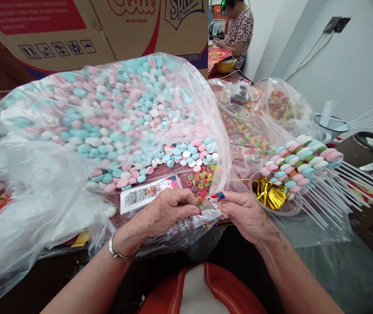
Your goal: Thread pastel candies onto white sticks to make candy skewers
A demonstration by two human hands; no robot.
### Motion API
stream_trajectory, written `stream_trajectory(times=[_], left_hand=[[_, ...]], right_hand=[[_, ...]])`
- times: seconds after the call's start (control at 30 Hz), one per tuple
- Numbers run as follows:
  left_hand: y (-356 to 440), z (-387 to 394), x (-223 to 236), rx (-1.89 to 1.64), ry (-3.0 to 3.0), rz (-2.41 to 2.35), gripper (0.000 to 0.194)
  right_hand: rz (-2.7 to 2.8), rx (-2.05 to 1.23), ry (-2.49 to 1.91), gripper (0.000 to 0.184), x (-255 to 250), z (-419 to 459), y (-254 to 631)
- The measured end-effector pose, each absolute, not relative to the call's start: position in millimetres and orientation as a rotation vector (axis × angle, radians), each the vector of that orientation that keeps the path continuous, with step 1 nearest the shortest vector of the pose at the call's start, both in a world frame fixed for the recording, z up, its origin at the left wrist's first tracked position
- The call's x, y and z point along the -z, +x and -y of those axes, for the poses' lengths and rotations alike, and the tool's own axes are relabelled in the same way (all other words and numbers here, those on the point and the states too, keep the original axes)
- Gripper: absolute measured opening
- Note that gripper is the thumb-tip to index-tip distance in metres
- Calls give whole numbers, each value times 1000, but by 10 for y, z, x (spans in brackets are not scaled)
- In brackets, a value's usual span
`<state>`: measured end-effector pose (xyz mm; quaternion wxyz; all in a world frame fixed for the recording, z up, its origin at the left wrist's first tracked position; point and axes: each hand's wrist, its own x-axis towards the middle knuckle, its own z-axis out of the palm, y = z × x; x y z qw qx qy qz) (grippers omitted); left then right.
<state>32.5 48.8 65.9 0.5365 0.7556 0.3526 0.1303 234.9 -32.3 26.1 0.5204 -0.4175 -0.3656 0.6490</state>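
Observation:
A small clear plastic bag with colourful print is stretched between my two hands at the table's front edge. My right hand pinches its printed end between thumb and fingers. My left hand, with a bracelet on the wrist, is closed in a pinch at the bag's other side; the exact grip is partly hidden. Just beyond lie loose gummy rings in several colours. By my left hand rests a stack of printed bags. Pink, blue and white marshmallows spill from a large clear bag.
To the right, skewers of marshmallows on white sticks lie beside a round tub of gold twist ties. Bags of gummies lie behind. A large carton stands at the back; another person sits beyond it.

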Motion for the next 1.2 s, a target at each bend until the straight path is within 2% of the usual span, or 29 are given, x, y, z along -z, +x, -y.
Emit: stream_trajectory(times=[0.23,0.43,0.53,0.73,0.9,1.13,1.2], left_hand=[[270,-497,-664,-311,1878,-840,14],[273,-472,-669,-271,1874,-817,16],[263,-473,-669,-230,1898,-839,15],[190,-533,-668,-269,2041,-824,24],[140,-565,-683,-273,1996,-833,25],[59,-463,-669,-290,1869,-822,15],[7,-388,-679,-274,1868,-823,15]], right_hand=[[1170,-1483,-1090,24,-393,298,2375],[1220,-1490,-1204,20,-353,307,2343],[1163,-1530,-1149,20,-289,307,2336],[968,-1693,-892,25,-155,309,2302],[919,-1679,-922,25,-121,287,2319],[1040,-1586,-1030,15,-81,363,2318],[1165,-1552,-1103,20,-80,408,2330]])
